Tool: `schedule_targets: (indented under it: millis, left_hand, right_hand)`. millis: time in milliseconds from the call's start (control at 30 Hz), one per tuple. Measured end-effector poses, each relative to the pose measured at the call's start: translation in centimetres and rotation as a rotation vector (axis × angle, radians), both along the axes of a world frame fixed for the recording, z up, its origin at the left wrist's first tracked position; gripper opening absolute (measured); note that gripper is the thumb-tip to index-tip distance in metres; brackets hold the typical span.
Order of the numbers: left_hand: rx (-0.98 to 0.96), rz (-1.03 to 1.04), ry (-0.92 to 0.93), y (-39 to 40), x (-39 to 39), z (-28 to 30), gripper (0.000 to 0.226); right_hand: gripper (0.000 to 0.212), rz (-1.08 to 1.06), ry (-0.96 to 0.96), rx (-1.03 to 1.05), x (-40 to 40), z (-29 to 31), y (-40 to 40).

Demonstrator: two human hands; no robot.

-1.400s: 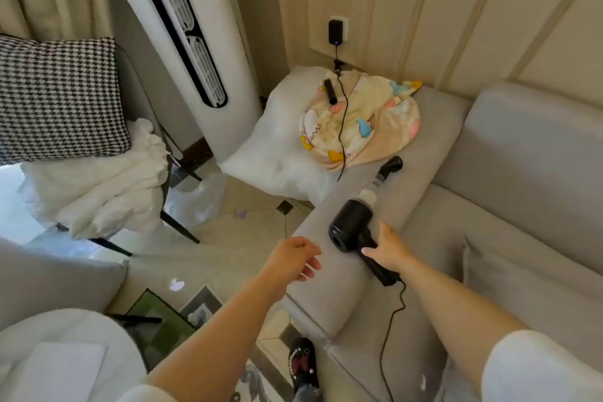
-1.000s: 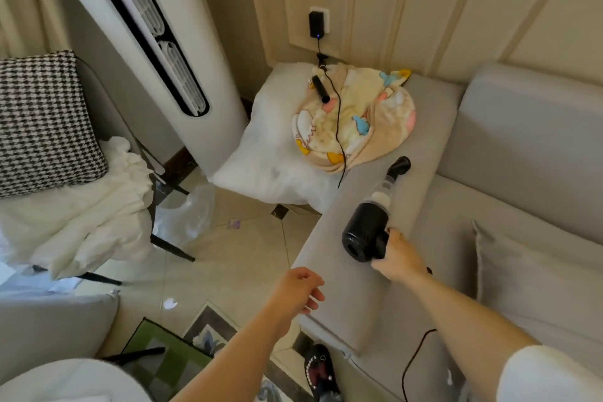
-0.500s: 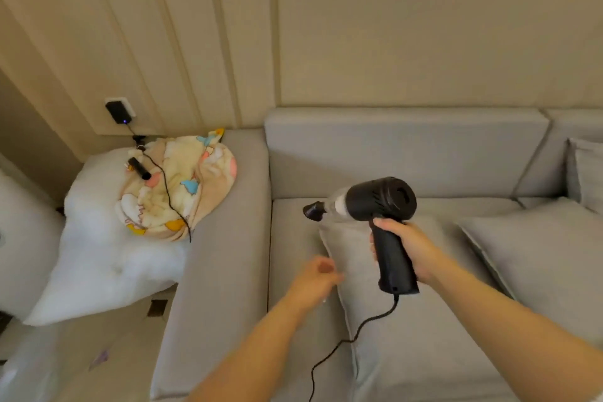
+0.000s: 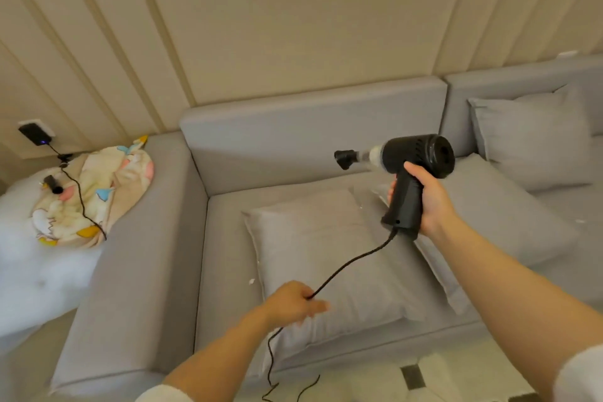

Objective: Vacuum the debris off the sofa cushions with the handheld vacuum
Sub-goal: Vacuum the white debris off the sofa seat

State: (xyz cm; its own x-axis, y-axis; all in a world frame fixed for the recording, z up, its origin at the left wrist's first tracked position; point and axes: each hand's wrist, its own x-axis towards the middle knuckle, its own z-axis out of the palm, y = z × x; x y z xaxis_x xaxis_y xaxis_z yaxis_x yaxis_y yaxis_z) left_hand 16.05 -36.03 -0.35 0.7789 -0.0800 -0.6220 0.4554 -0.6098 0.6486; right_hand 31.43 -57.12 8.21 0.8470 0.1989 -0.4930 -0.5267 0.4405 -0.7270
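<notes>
The black pistol-shaped handheld vacuum (image 4: 411, 170), which had lain on the grey fabric sofa's armrest (image 4: 130, 274), was now lifted above the grey square throw cushion (image 4: 329, 258), gripped in the right hand (image 4: 427, 202). The left hand (image 4: 293, 302) had closed on its thin black power cord (image 4: 352, 263). Small white debris specks (image 4: 252, 281) remained, so suction had probably not begun.

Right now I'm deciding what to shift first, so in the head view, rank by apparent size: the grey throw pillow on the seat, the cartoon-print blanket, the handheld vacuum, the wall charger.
1. grey throw pillow
2. cartoon-print blanket, though it lies farther away, so its true size is unsure
3. handheld vacuum, nearer the camera
4. wall charger
</notes>
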Motion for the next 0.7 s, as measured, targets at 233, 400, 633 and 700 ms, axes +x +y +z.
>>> schedule_targets:
  millis: [233,400,633,700]
  left_hand:
    - [0.402,0.286,-0.133,5.1,-0.6,2.0,0.047]
    - [0.06,0.135,-0.302,-5.1,2.4,5.1,0.051]
    - [-0.181,-0.082,-0.211,-17.2,1.9,6.1,0.042]
    - [-0.157,-0.122,-0.198,-19.3,1.5,6.4,0.041]
  right_hand:
    - [0.034,-0.154,0.014,-0.122,-0.9,-1.3,-8.7]
    - [0.028,-0.115,-0.019,-0.492,-6.0,-2.0,-10.6]
    - [0.015,-0.145,-0.054,-0.664,-12.0,-1.9,-18.4]
    - [0.014,-0.161,-0.045,-0.667,-12.8,-1.9,-21.5]
